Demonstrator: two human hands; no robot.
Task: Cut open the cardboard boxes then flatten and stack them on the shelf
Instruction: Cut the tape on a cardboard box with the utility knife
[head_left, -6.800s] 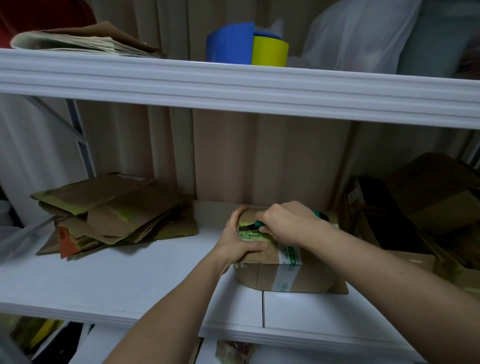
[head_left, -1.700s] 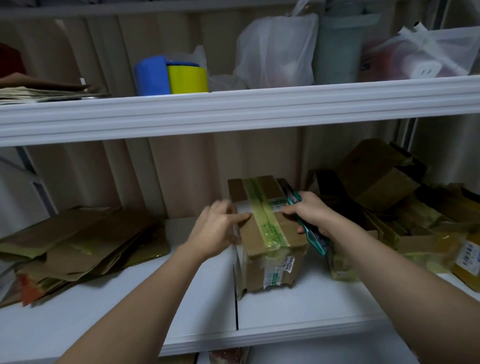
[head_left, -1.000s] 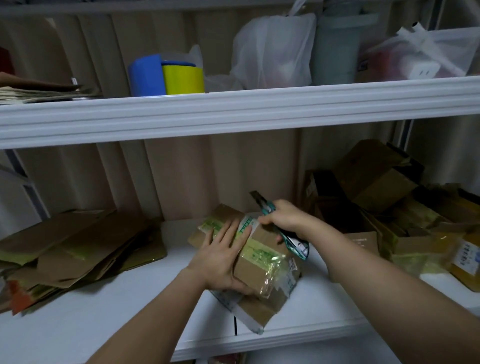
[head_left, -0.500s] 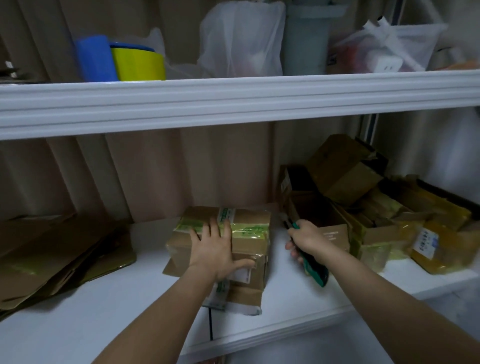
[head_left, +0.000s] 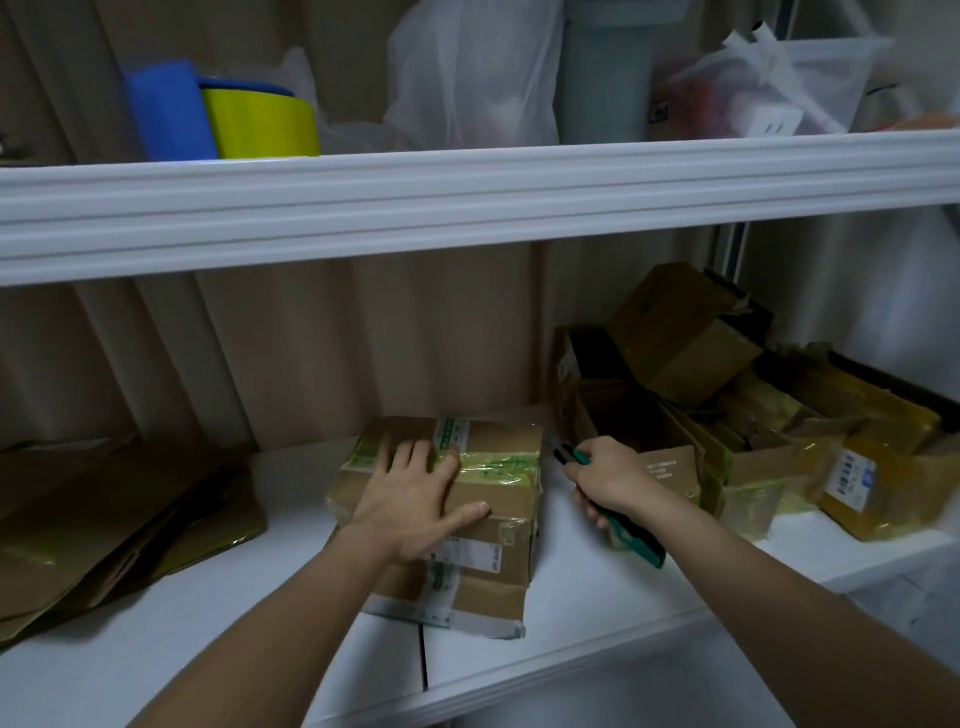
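Observation:
A brown cardboard box (head_left: 498, 499) bound with green-printed tape lies on the white shelf (head_left: 218, 613), near its front edge. My left hand (head_left: 415, 499) presses flat on the box top, fingers spread. My right hand (head_left: 608, 480) grips a green box cutter (head_left: 631, 540) just right of the box, its tip pointing at the box's right edge. A stack of flattened cardboard (head_left: 114, 519) lies at the left end of the shelf.
Several unflattened boxes (head_left: 727, 415) are piled at the right end of the shelf. The upper shelf (head_left: 467, 197) overhangs the work area and holds tape rolls (head_left: 260, 122), plastic bags (head_left: 472, 78) and a grey container.
The box was turned over and laid flat under my left hand. My right hand drew the cutter away from the box top to its right side. The view shifted right.

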